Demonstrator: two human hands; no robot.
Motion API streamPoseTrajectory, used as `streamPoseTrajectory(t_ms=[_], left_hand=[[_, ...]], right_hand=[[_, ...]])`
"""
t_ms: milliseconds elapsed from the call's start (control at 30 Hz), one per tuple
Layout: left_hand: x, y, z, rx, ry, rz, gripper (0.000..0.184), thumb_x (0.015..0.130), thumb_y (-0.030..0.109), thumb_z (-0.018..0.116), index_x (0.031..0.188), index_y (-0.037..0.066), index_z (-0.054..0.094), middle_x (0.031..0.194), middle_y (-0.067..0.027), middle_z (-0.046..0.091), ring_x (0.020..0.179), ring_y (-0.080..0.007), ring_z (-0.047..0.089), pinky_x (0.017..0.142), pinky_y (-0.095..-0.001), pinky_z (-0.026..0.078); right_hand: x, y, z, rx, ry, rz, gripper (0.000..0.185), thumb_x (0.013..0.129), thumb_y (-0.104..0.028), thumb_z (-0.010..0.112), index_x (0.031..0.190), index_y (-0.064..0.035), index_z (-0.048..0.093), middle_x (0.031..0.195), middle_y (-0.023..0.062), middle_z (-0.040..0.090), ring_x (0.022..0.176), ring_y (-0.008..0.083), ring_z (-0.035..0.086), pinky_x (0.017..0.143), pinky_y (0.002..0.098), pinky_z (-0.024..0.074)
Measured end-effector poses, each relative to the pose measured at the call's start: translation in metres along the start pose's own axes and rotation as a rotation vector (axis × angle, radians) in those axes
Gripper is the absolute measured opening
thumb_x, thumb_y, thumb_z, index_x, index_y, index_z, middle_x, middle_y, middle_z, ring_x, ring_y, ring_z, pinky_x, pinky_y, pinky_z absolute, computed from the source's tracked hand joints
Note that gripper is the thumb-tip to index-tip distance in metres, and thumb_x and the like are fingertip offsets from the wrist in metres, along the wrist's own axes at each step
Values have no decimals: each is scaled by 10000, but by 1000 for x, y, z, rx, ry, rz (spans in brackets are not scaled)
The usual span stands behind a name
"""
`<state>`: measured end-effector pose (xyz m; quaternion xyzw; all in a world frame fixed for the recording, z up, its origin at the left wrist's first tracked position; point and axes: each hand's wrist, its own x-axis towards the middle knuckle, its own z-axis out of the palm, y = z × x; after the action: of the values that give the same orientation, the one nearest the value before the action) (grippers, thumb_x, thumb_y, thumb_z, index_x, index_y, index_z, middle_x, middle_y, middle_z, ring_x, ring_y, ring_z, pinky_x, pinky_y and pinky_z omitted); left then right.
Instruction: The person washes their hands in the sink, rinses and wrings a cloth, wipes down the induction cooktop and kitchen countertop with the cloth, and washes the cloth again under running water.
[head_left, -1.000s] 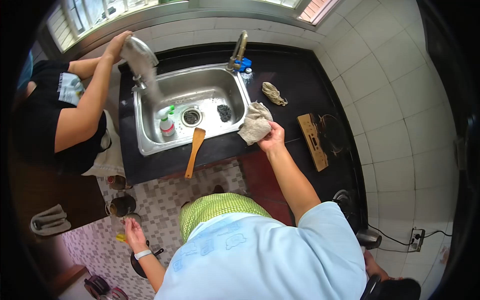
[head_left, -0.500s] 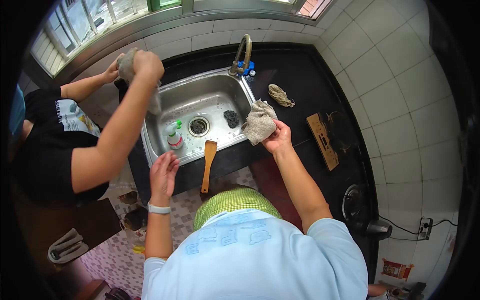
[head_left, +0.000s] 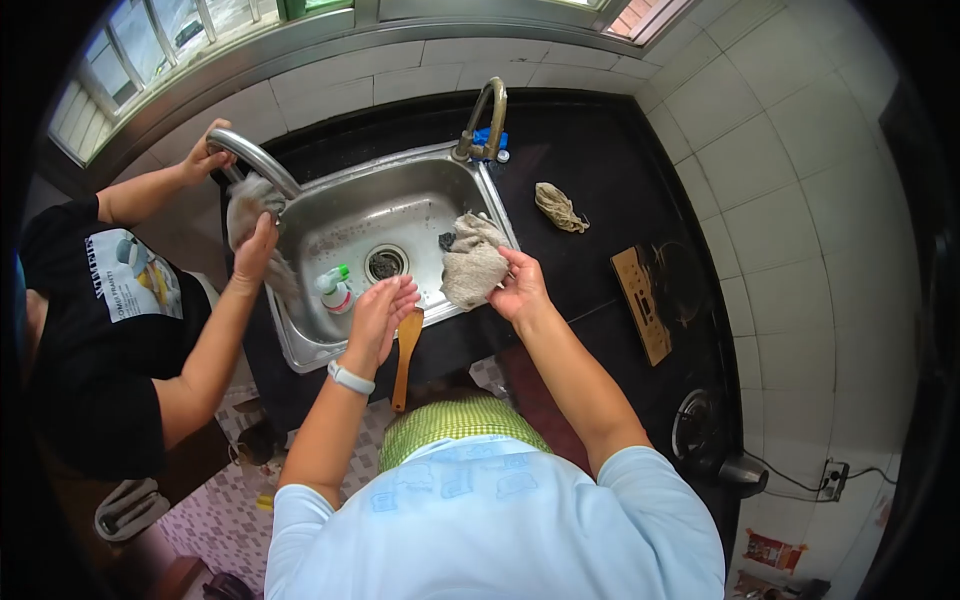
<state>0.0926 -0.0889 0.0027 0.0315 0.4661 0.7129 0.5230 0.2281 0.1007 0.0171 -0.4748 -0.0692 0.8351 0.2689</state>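
Observation:
A crumpled beige cloth (head_left: 474, 262) hangs from my right hand (head_left: 518, 288), whose fingers pinch its right side over the sink's front right edge. My left hand (head_left: 382, 312) is raised over the front rim of the steel sink (head_left: 345, 212), fingers extended and nothing in it. Just behind it in the basin stands a spray bottle (head_left: 335, 289) with a green nozzle. Below the left hand, a wooden spatula (head_left: 405, 358) lies across the counter's front edge, its blade partly hidden. A dark scouring pad (head_left: 446, 241) shows partly behind the cloth.
At the left, another person (head_left: 130, 275) holds a metal lid or pan (head_left: 255, 155) and a cloth. A tap (head_left: 487, 115) rises behind the sink. On the counter lie a second crumpled cloth (head_left: 560, 207) and a wooden-coloured panel (head_left: 641, 305). A round burner (head_left: 695, 423) sits at right.
My left hand has come up from low left to the sink's front. My right hand and its cloth have shifted left. The other person's hands have changed place around the metal item.

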Motion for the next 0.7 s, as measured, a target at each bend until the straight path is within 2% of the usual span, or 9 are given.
streamPoseTrajectory(t_ms=[133,233,333,400,467,500,533,633,700], left_hand=[[43,-6,19,-33,12,-33,317,906,245,496,1061,-30,522,969,-102,582,877,-178,571,787,-285,467],[70,-15,26,-141,-58,-99,280,882,238,542,1008,-11,529,964,-96,576,902,-180,559,792,-288,459],[80,-15,39,-159,21,-200,275,859,230,576,1007,0,547,970,-87,582,902,-165,557,794,-285,456],[89,-21,44,-197,34,-165,279,840,224,600,1010,6,564,965,-87,597,873,-163,578,777,-292,472],[101,-29,43,-169,-109,-218,334,859,257,570,1073,4,534,1008,-104,604,907,-210,598,805,-342,492],[106,-34,45,-205,-102,-240,310,856,235,563,1068,10,542,978,-106,617,865,-223,617,785,-375,508],[112,-38,44,-213,-87,-233,310,856,235,563,1068,10,542,978,-106,617,865,-223,617,785,-375,508],[124,-46,44,-421,-101,-293,277,856,197,488,1055,14,548,983,-137,615,864,-259,617,785,-428,509],[133,-50,42,-497,-73,-318,288,856,199,464,1059,11,542,988,-143,612,866,-273,615,786,-434,507]], right_hand=[[11,-5,11,-178,-122,3,400,766,-147,609,1123,-12,487,1160,114,485,1055,290,503,892,472,428],[26,-9,12,-305,-236,39,385,765,-133,642,1101,-22,490,1115,100,497,1023,251,514,852,457,451],[30,-9,17,-455,-168,-36,354,763,-124,652,1070,-40,499,1059,86,519,993,239,526,856,443,452],[38,-10,16,-498,-176,-17,329,762,-126,663,1042,-60,504,1002,64,537,968,217,533,827,411,461],[47,-15,16,-617,-239,-16,308,772,-138,662,1028,-68,507,959,45,551,939,186,539,782,376,467],[52,-18,15,-693,-284,-16,273,796,-155,642,1025,-73,519,934,28,560,896,153,551,733,332,472],[57,-21,16,-703,-291,-2,273,796,-155,642,1025,-73,519,934,28,560,896,153,551,733,332,472],[68,-43,23,-1080,-393,-39,270,843,-212,590,1049,-40,557,934,28,587,758,120,586,608,253,501],[98,-67,26,-1225,-414,-187,280,848,-207,581,1059,-25,555,904,52,598,689,127,595,572,248,512]])
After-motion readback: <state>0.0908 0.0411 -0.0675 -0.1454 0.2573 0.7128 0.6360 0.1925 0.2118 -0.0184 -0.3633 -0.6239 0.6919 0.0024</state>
